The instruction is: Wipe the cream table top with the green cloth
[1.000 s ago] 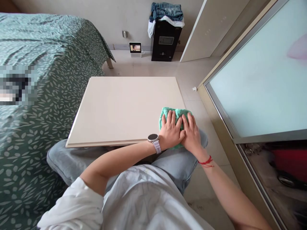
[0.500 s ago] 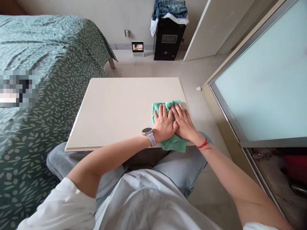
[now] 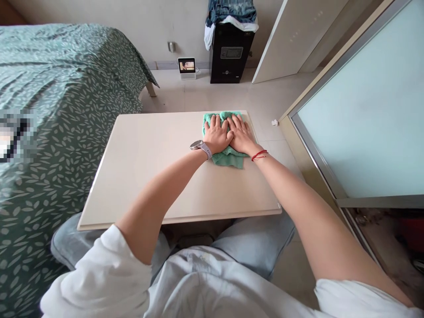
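Note:
A green cloth (image 3: pixel 228 160) lies at the far right corner of a low cream table (image 3: pixel 145 154). My left hand (image 3: pixel 217 136) presses flat on it, fingers stretched out, with a watch (image 3: pixel 196 145) on the wrist. Beside it, my right hand (image 3: pixel 243 135) also lies flat on the cloth with fingers spread, a red string bracelet (image 3: pixel 259 154) round its wrist. The two hands meet near the thumbs. Part of the cloth is hidden beneath them, and its near end trails toward me.
A bed with a green leaf-patterned cover (image 3: pixel 109 84) stands at the left. Against the back wall are a small screen device (image 3: pixel 187 68) and a black cabinet (image 3: pixel 228 55) with folded jeans (image 3: pixel 232 11) on top. A frosted sliding door (image 3: pixel 364 110) borders the right side.
Both hands have slid the cloth away from me, from the table's near right edge to its far right corner. My arms are now stretched further forward, and the view has shifted slightly.

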A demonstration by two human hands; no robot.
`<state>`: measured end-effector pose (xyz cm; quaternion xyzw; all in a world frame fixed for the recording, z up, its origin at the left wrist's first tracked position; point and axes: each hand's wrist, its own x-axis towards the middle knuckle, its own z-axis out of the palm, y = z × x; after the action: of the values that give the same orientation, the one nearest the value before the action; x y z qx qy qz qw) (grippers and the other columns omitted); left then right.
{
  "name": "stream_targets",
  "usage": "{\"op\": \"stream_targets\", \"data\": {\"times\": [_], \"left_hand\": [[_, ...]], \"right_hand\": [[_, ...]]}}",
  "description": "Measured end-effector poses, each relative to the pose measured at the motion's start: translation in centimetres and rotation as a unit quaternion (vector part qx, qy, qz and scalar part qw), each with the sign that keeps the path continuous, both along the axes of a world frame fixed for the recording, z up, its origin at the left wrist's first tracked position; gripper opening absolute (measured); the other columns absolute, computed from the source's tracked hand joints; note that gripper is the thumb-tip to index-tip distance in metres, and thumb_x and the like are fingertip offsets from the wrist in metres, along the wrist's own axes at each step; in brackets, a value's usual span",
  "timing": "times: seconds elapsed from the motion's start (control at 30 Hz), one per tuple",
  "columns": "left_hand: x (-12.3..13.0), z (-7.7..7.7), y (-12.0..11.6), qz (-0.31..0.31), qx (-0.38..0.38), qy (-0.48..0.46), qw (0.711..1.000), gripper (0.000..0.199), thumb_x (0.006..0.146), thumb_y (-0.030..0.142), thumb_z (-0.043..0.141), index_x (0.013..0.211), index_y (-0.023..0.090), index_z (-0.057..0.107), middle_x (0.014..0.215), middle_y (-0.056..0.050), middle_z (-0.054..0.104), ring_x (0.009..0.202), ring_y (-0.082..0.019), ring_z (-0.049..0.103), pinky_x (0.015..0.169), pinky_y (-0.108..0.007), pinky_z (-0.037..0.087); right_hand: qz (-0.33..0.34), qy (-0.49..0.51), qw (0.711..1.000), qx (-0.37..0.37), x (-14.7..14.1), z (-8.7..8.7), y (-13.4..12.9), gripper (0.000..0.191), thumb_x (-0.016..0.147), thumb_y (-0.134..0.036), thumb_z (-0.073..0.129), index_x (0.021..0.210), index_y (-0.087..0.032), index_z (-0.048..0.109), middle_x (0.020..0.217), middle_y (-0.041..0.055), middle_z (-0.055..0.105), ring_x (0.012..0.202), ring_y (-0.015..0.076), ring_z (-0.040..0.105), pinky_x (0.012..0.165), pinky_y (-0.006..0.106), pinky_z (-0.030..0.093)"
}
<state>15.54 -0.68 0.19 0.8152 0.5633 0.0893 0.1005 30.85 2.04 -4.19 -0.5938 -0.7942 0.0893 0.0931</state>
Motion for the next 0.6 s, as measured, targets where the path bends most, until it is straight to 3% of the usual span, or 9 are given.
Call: {"op": "stream_targets", "data": {"times": [0.3,0.6], "left_hand": [[0.0,-1.4,5.0,0.019,0.028,-0.055,0.998,0.061,0.111,0.043,0.043,0.165,0.018,0.058,0.186,-0.019,0.041,0.176,-0.038,0.028,0.142,-0.069,0.022],[0.2,-1.0,5.3,0.036,0.033,-0.05,0.998,0.061,0.112,0.041,0.038,0.164,0.017,0.058,0.177,-0.018,0.051,0.171,-0.036,0.033,0.142,-0.064,0.023]], "right_hand": [[0.026,0.01,1.0,0.003,0.5,-0.8,5.7,0.076,0.112,-0.031,0.038,0.184,-0.011,0.029,0.195,0.0165,0.021,0.181,0.0403,0.013,0.144,0.072,0.015],[0.027,0.014,1.0,0.008,0.5,-0.7,6.7,0.072,0.113,-0.029,0.035,0.182,-0.01,0.032,0.194,0.0182,0.023,0.18,0.0422,0.015,0.142,0.076,0.017]]}}
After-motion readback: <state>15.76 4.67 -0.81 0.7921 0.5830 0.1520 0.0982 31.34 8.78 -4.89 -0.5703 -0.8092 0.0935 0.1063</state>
